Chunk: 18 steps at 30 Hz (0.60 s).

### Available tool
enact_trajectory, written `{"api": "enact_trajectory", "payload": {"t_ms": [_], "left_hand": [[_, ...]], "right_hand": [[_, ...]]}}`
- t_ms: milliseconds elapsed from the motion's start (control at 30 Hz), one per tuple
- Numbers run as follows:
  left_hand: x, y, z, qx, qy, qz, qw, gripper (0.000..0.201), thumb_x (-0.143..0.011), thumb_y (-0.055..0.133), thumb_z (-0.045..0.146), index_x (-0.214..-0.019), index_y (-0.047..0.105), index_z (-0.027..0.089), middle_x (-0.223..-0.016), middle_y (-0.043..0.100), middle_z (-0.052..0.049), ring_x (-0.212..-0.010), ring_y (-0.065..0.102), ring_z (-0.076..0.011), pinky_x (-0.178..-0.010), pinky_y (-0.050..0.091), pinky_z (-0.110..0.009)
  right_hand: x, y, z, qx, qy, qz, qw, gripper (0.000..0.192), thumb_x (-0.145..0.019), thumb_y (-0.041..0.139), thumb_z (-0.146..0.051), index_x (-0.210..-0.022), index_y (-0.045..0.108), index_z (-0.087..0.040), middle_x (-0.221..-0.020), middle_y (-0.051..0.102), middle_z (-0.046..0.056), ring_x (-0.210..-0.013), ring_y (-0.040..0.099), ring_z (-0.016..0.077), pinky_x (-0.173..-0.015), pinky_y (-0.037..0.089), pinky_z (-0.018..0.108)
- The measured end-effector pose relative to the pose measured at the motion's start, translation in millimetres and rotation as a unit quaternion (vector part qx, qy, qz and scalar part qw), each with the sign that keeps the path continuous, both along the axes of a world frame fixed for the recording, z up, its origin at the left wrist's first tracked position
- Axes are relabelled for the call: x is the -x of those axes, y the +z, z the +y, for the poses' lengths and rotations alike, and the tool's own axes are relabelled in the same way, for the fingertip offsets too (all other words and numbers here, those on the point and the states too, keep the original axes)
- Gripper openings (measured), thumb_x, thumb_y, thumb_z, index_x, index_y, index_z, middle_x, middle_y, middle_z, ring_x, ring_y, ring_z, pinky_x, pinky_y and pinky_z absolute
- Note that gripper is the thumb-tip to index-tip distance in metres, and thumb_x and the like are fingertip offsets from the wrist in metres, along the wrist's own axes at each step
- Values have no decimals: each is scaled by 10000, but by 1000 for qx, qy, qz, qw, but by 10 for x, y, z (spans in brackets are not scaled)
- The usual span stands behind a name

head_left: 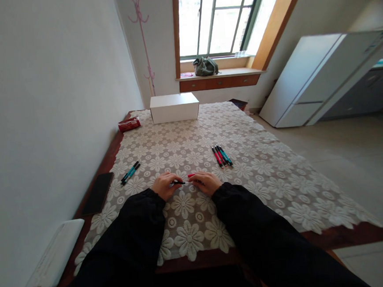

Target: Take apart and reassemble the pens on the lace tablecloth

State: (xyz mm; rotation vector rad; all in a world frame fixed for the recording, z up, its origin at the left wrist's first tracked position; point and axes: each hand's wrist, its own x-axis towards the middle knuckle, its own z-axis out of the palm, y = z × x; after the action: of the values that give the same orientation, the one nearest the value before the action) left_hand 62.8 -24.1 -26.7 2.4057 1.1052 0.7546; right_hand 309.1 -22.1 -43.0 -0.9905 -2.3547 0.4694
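Note:
My left hand (165,186) is closed around a black pen part (180,183) whose end points right. Facing it, my right hand (206,182) is closed, with a red pen part (191,175) showing at its fingertips. A thin pale piece bridges the narrow gap between the hands; it looks like a pen refill, but the fingers hide much of it. Beyond my right hand lie several red and teal pens (224,155) side by side. To the left of my left hand, teal-and-black pens (130,173) rest close together.
A lace tablecloth (186,241) covers the brown table. At the left edge lie a dark phone (97,193) and a white flat device (54,256) with a cable. A white box (174,108) and a red packet (129,124) stand at the far end. The wall borders the left side.

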Motion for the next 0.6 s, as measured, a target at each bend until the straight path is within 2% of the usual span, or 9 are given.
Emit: {"api": "enact_trajectory", "payload": {"t_ms": [367,600], "left_hand": [[1,-7,-6,-4,-13,-13,1000,71,-858,657,253,-913,696,229,-887,716,-3,-846,630,-154,-796,506,-278],[-19,-1,-29,6,-11,-22,1000,69,-856,655,240,-909,696,221,-892,718,-9,-850,629,-158,-803,509,-287]], "right_hand": [[50,14,-31,31,1,22,999,232,-882,562,-148,-1077,661,-225,-863,680,20,-802,619,154,-775,474,259],[83,20,-54,36,-2,44,998,224,-868,570,-145,-1065,645,-218,-813,653,9,-756,595,148,-754,464,253]]}}
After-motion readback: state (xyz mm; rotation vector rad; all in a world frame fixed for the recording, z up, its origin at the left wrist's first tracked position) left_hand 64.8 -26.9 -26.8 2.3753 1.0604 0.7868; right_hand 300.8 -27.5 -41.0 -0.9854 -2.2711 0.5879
